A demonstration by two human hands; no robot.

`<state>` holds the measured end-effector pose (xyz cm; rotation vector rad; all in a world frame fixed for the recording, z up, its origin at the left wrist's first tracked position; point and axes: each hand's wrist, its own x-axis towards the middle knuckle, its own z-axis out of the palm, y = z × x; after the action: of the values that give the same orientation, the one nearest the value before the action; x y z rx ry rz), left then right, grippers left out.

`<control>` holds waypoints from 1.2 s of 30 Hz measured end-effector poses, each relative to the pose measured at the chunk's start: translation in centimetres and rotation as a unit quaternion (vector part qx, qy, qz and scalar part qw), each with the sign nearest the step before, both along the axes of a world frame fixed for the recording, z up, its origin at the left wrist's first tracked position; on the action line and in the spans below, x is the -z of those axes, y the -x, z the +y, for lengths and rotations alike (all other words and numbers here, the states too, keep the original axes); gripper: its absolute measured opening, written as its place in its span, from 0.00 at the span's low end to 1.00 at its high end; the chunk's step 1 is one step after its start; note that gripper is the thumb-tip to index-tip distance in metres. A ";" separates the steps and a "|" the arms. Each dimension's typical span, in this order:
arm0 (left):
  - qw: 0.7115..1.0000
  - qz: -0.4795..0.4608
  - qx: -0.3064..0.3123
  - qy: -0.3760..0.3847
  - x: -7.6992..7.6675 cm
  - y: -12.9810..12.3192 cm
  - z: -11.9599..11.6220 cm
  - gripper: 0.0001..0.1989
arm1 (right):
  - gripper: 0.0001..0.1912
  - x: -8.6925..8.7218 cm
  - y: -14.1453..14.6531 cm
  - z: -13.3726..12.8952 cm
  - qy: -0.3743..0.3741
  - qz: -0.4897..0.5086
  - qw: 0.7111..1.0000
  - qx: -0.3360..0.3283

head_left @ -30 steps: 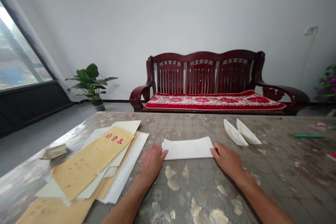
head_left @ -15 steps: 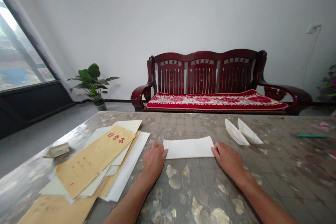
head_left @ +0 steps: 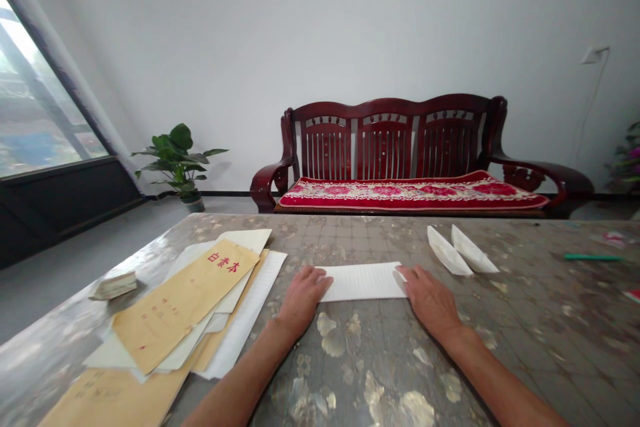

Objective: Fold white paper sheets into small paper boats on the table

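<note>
Inward over the paper's ends, both hands have shifted slightly. Leftmost on the table (head_left: pixel 370 340), 1 small folded wad (head_left: pixel 114 285) sits beside the pile of papers and brown envelopes (head_left: pixel 185 307), which spreads close to my left forearm. My left hand (head_left: pixel 304 295) has its fingers bent narrow on the left end of the folded white paper (head_left: pixel 365 281), flat between my hands; my right hand (head_left: pixel 429 297) does likewise at the right end. Whether either pinches it, I can't tell. Beyond my right hand lie 2 white paper boats (head_left: pixel 449 252) (head_left: pixel 473 252), then 1 green pen (head_left: pixel 593 257).
</note>
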<state>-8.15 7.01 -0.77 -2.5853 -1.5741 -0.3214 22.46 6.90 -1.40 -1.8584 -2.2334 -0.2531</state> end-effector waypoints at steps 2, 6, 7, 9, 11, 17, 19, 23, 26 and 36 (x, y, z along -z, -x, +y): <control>0.999 0.004 0.016 0.047 -0.7 -0.2 0.0 0.14 | 0.15 -0.2 0.0 -0.1 0.006 -0.023 0.999 -0.034; 0.995 0.041 -0.053 0.069 -2.0 -2.3 -0.2 0.11 | 0.15 -0.5 0.0 -0.3 0.000 -0.032 0.997 -0.063; 0.994 0.045 -0.078 0.063 -2.2 -3.1 -0.2 0.11 | 0.15 -0.5 0.0 -0.3 -0.002 -0.033 0.997 -0.067; 0.990 0.040 -0.126 0.048 -2.3 -4.8 -0.1 0.12 | 0.14 -0.5 0.0 -0.2 -0.003 -0.037 0.997 -0.073; 0.983 0.031 -0.174 0.043 -2.0 -6.2 0.1 0.14 | 0.14 -0.5 0.0 -0.2 -0.004 -0.041 0.996 -0.077; 0.992 -0.030 -0.087 0.085 -0.2 -7.0 0.6 0.23 | 0.14 -0.4 -0.2 0.0 -0.007 -0.046 0.995 -0.087; 0.992 -0.045 -0.068 0.092 0.5 -6.7 0.5 0.25 | 0.14 -0.4 -0.3 0.1 -0.008 -0.044 0.995 -0.093; 0.996 -0.038 -0.062 0.056 1.7 -6.7 0.2 0.23 | 0.15 -0.3 -0.3 -0.2 -0.009 -0.044 0.994 -0.103; 0.997 -0.019 -0.071 0.033 2.3 -7.0 0.2 0.26 | 0.16 -0.7 -0.4 -0.7 0.001 -0.049 0.993 -0.105; 0.994 -0.033 -0.086 0.051 2.7 -7.1 0.4 0.30 | 0.24 -2.5 4.4 0.7 0.055 0.225 0.966 -0.112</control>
<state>-1.04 7.39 -3.45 -2.5129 -1.8684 -0.3222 18.09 7.60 1.13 -1.4993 -2.1341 0.3100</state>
